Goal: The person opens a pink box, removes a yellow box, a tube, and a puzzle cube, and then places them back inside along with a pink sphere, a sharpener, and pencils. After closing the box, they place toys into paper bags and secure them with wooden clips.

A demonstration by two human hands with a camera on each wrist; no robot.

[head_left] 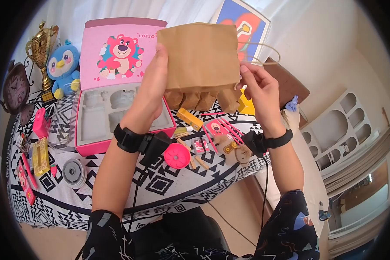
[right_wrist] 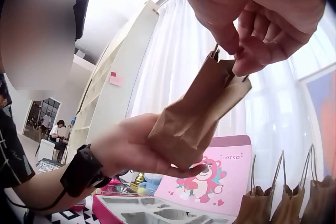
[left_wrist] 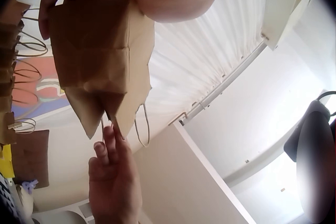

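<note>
A brown kraft paper bag (head_left: 199,56) is held up in front of me on its side, its twisted handles pointing right. My left hand (head_left: 154,82) grips it at the bottom end, thumb on the near face; in the right wrist view the left palm (right_wrist: 139,142) lies against the bag's base. At the bag's mouth, my right hand (head_left: 258,86) pinches the edge by the handles. The right wrist view shows thumb and fingertips (right_wrist: 245,69) right at the opening, which gapes a little. More small paper bags (head_left: 195,100) stand in a row behind it.
A pink Lotso box (head_left: 117,56) stands with its lid raised over a grey moulded tray (head_left: 95,117). Several small items surround it: a pink round piece (head_left: 177,156), a grey spool (head_left: 74,173), a yellow box (head_left: 190,119). A blue plush (head_left: 64,69) and gold trophy (head_left: 41,47) stand left.
</note>
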